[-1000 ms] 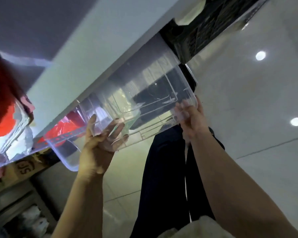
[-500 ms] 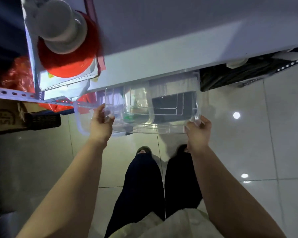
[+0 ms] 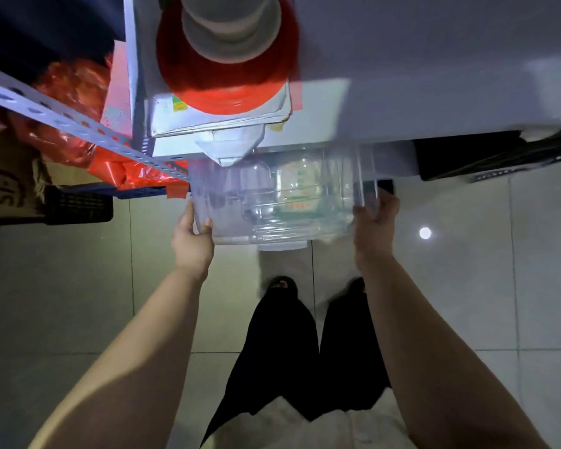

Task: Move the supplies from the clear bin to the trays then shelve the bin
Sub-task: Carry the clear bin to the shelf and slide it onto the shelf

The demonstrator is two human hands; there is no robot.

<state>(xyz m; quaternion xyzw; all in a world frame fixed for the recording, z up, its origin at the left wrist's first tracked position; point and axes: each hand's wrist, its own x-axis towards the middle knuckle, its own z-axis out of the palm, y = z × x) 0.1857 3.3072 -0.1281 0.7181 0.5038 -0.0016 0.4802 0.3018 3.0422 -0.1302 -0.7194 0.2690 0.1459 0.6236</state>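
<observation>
The clear bin [image 3: 282, 218] sits in the middle of the head view, partly pushed in under the white shelf board [image 3: 402, 92], with its near end sticking out over the floor. My left hand [image 3: 191, 241] grips the bin's near left corner, thumb on the side wall. My right hand [image 3: 374, 222] grips the near right corner, fingers curled over the wall. Through the plastic I see other clear containers and a printed label behind it. No trays are in view.
A red cone-shaped thing with a white cap [image 3: 227, 59] stands on papers on the shelf above the bin. Red plastic bags [image 3: 72, 102] and a perforated metal rail [image 3: 78, 128] lie to the left. A cardboard box [image 3: 7, 176] and black crates [image 3: 499, 157] flank the bin. Tiled floor lies below.
The view swung from tilted to level. The bin has slid further in under the shelf board, and both hands moved forward with it, still holding its near corners.
</observation>
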